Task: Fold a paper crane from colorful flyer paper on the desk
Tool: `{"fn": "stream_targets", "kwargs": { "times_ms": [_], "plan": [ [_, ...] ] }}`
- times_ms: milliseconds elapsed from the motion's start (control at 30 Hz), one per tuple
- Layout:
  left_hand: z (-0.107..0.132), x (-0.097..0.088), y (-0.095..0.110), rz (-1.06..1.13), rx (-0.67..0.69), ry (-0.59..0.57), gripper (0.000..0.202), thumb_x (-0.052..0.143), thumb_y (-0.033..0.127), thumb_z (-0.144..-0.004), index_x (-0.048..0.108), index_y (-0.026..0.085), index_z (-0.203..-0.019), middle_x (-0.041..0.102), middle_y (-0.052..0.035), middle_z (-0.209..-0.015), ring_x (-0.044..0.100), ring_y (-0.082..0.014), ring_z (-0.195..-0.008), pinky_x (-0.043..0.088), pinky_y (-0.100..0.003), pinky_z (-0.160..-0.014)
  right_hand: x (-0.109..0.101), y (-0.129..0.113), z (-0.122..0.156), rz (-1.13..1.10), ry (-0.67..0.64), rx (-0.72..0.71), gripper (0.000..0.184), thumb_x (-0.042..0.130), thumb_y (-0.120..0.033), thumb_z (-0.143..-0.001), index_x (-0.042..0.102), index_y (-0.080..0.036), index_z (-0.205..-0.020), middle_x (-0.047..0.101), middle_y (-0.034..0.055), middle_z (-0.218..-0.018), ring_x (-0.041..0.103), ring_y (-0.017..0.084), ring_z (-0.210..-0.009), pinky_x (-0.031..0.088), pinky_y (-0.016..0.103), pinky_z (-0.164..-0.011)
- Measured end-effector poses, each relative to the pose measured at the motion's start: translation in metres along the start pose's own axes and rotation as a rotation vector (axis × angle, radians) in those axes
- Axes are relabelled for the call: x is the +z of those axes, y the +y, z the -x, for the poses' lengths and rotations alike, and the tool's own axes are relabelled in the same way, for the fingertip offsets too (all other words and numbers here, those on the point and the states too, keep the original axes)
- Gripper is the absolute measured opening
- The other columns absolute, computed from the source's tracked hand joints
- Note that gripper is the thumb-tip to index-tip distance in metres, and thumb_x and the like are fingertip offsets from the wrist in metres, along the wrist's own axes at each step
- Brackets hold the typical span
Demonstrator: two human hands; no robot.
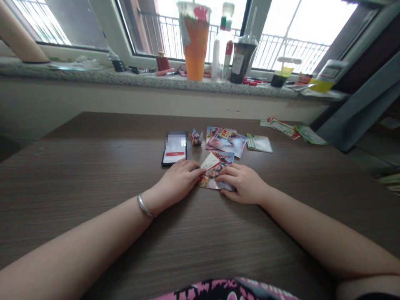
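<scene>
A sheet of colourful printed paper (215, 174) lies on the table between my hands, with one corner folded over and showing its pale back. My left hand (183, 178), a silver bangle at its wrist, pinches the sheet's left edge by the fold with thumb and fingertips. Across the paper's right part rest the fingers of my right hand (242, 181), flat and slightly apart, covering that side. Just beyond my left hand is a phone (174, 148) with a lit, partly blurred screen. Beside the phone stands a small folded paper piece (196, 137).
Behind the sheet lie several printed leaflets (227, 141), with a small green-and-white stack (260, 143) beside them. More cards (283, 128) are scattered at the far right of the brown table (118, 183). Along the windowsill (140, 79) stand a large orange drink cup (196, 46), a dark cup (242, 60) and bottles.
</scene>
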State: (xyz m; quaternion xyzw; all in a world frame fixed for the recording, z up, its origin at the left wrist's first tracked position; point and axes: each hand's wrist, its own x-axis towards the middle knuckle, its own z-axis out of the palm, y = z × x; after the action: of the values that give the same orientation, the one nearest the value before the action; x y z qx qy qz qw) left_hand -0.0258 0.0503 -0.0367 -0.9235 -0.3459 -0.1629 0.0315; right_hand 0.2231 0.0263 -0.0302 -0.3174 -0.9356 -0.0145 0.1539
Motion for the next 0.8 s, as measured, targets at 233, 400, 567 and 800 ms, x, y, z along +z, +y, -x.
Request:
{"fn": "stream_targets", "kwargs": {
  "times_ms": [233, 400, 567, 800],
  "plan": [
    [0.0019, -0.004, 0.0022, 0.026, 0.035, -0.034, 0.036, 0.047, 0.037, -0.096, 0.059, 0.021, -0.125, 0.061, -0.0091, -0.122, 0.053, -0.0254, -0.113, 0.042, -0.043, -0.099, 0.0, 0.0002, 0.0013, -0.008, -0.019, -0.028, 0.032, 0.058, -0.035, -0.083, 0.064, -0.02, -0.111, 0.067, 0.0091, -0.113, 0.06, 0.024, -0.102, 0.046, 0.04, -0.089],
    [0.0043, -0.0038, 0.0026, -0.011, 0.036, -0.079, 0.049, 0.052, 0.045, -0.092, 0.05, 0.02, -0.135, 0.054, -0.009, -0.135, 0.045, -0.0293, -0.126, 0.035, -0.047, -0.107, -0.0005, 0.0009, 0.0016, -0.009, -0.048, -0.017, 0.035, 0.058, -0.034, -0.082, 0.063, -0.019, -0.113, 0.066, 0.0088, -0.116, 0.059, 0.025, -0.104, 0.046, 0.04, -0.089],
    [0.0041, -0.0022, 0.0019, -0.041, 0.041, -0.058, 0.04, 0.046, 0.041, -0.096, 0.053, 0.023, -0.132, 0.056, -0.0074, -0.132, 0.046, -0.028, -0.126, 0.033, -0.048, -0.108, -0.0013, 0.0006, 0.0014, 0.012, -0.054, -0.038, 0.031, 0.057, -0.032, -0.081, 0.064, -0.018, -0.109, 0.067, 0.0099, -0.112, 0.06, 0.024, -0.101, 0.047, 0.038, -0.087],
    [0.0038, -0.0029, 0.0018, -0.04, 0.074, -0.032, 0.04, 0.046, 0.038, -0.096, 0.051, 0.022, -0.133, 0.057, -0.007, -0.131, 0.047, -0.0278, -0.123, 0.037, -0.046, -0.106, -0.0001, -0.0025, 0.0028, 0.114, -0.028, -0.061, 0.017, 0.052, -0.025, -0.086, 0.066, -0.017, -0.092, 0.07, 0.009, -0.1, 0.063, 0.021, -0.09, 0.048, 0.033, -0.077]
  ]
}}
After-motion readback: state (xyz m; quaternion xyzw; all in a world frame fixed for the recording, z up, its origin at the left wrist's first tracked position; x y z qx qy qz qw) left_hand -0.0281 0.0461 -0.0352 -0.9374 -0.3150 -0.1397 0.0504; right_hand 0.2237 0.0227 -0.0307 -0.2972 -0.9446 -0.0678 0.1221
